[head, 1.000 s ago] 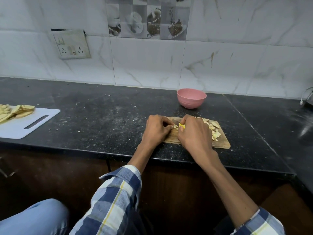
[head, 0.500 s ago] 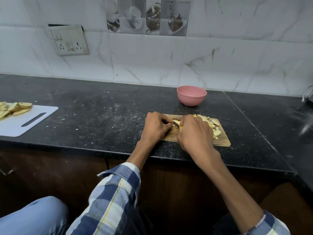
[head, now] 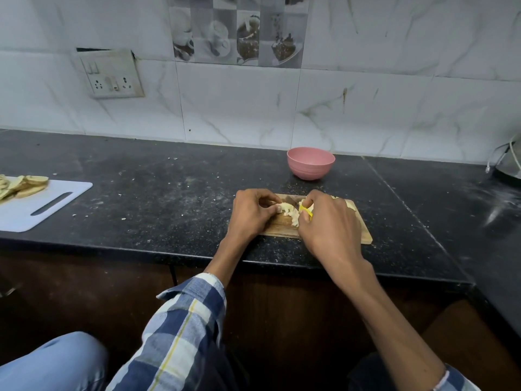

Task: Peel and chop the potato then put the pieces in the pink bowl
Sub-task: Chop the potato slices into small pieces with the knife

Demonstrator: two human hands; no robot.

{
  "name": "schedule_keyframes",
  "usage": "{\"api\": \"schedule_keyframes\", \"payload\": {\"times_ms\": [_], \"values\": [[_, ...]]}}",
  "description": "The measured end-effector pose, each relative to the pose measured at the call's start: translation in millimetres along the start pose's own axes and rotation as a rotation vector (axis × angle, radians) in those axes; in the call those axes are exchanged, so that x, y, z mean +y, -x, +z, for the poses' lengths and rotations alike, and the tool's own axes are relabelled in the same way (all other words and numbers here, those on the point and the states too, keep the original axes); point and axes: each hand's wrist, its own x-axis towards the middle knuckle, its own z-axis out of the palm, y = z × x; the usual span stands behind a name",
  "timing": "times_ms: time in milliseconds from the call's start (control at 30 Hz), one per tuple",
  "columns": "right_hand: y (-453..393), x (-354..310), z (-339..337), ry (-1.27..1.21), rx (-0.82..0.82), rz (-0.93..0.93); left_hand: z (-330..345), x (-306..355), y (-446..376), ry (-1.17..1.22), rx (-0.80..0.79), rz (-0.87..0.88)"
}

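Observation:
A small wooden cutting board (head: 363, 235) lies near the counter's front edge. On it, my left hand (head: 251, 213) pinches a pale peeled potato piece (head: 285, 208) with curled fingers. My right hand (head: 329, 221) grips a knife with a yellow handle (head: 306, 211); its dark blade (head: 290, 199) stands just beside the potato piece. More chopped potato pieces (head: 351, 205) lie at the board's far right, mostly hidden behind my right hand. The pink bowl (head: 310, 162) stands behind the board, near the wall.
A white plastic cutting board (head: 42, 207) with several potato slices (head: 25, 183) lies at the counter's left edge. A metal object with a cord (head: 510, 165) sits at the far right. Small scraps dot the black counter (head: 169, 198). A wall socket (head: 111, 74) hangs above.
Both hands stay on the wooden board. The right hand has lifted slightly, so the yellow handle and the blade show again beside the potato piece.

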Motion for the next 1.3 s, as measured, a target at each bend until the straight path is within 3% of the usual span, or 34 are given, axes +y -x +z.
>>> {"api": "schedule_keyframes", "payload": {"times_ms": [633, 1000, 1300], "values": [[-19, -15, 28, -0.01, -0.091, 0.006, 3, -7, -2, -0.092, 0.0, -0.016], [-18, -16, 10, 0.044, -0.152, 0.03, 3, -2, -1, -0.131, -0.005, -0.046], [4, 3, -4, -0.006, -0.052, 0.023, 6, 1, -4, -0.182, -0.033, 0.023]]}}
